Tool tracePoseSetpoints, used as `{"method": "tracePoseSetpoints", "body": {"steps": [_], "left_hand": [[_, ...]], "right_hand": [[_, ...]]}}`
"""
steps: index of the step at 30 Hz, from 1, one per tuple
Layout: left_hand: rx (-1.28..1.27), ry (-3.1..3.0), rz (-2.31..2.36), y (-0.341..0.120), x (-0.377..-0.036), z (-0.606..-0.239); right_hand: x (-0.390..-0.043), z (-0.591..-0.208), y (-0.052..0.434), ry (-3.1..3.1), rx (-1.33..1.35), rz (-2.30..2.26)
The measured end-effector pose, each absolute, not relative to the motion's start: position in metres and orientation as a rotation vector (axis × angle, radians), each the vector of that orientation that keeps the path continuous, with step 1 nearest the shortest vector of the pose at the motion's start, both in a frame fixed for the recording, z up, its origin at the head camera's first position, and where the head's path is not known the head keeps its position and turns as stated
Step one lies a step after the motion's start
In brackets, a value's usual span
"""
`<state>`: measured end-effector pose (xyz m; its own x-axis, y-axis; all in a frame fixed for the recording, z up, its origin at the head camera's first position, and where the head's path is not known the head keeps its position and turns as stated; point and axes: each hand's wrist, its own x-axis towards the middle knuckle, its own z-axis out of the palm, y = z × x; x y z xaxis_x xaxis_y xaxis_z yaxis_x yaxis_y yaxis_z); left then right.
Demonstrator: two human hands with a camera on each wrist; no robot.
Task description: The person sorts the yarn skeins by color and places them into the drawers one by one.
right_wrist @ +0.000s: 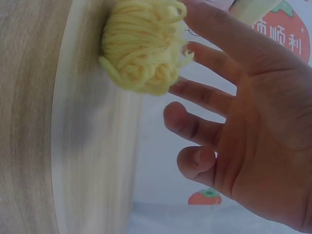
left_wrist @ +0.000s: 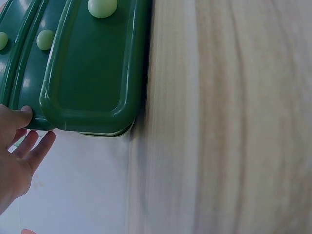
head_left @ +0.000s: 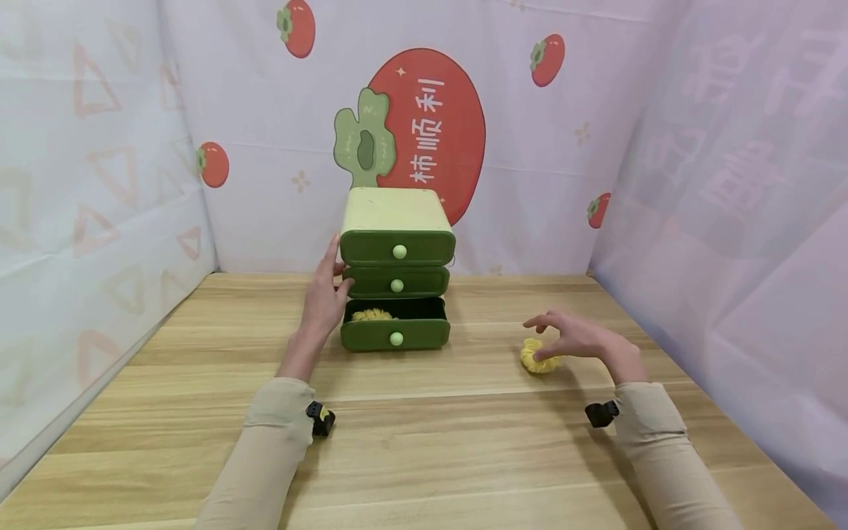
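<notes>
A small green chest of drawers (head_left: 397, 210) with a pale top stands at the back. Its lowest drawer (head_left: 424, 335) is pulled out and holds a bundle of yellow yarn (head_left: 372, 315). My left hand (head_left: 322, 298) rests at the chest's left side, thumb at the front edge of the middle drawer (left_wrist: 29, 83), fingers along the side wall. On the table at the right lies a ball of yellow yarn (right_wrist: 141, 46). Over it hovers my right hand (head_left: 576, 337), fingers spread and loosely bent, thumb in front of the yarn; whether it touches is unclear.
A wooden table (head_left: 424, 442) lies beneath everything. White cloth (head_left: 265, 88) printed with persimmons encloses it at the back and sides. The top drawer (head_left: 364, 249) and the middle drawer are pushed in. Each forearm wears a small black camera (head_left: 321, 418) at the wrist.
</notes>
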<state>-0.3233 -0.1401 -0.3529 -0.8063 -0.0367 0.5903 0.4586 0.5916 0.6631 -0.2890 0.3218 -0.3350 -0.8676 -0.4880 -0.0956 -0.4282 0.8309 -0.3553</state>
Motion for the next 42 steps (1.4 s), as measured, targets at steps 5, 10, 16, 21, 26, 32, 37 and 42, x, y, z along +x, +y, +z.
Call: {"method": "tracePoseSetpoints", "body": {"steps": [5, 10, 16, 21, 26, 32, 37, 42], "left_hand": [[-0.341, -2.251, -1.153, -0.14, -0.324, -0.353], [-0.337, -2.243, -1.158, -0.14, -0.325, -0.354], [-0.33, -2.244, -1.159, -0.14, -0.324, -0.351], [-0.331, -2.25, -1.163, -0.14, -0.324, -0.35], [-0.333, -2.25, -1.158, -0.14, -0.324, -0.352], [-0.331, -2.249, -1.173, -0.14, -0.324, -0.353], [-0.337, -2.243, -1.176, -0.141, -0.324, -0.354], [-0.342, -2.238, -1.166, -0.139, -0.324, -0.353]], "right_hand": [[-0.292, -0.337, 0.325, 2.739, -0.666, -0.516], [-0.294, -0.341, 0.327, 2.64, -0.56, -0.617], [-0.297, -0.347, 0.331, 2.583, -0.499, -0.691], [-0.302, -0.355, 0.337, 2.566, -0.547, -0.746], [-0.305, -0.364, 0.342, 2.569, -0.619, -0.785], [-0.309, -0.37, 0.344, 2.601, -0.679, -0.814], [-0.31, -0.371, 0.344, 2.624, -0.703, -0.835], [-0.31, -0.37, 0.345, 2.672, -0.78, -0.849]]}}
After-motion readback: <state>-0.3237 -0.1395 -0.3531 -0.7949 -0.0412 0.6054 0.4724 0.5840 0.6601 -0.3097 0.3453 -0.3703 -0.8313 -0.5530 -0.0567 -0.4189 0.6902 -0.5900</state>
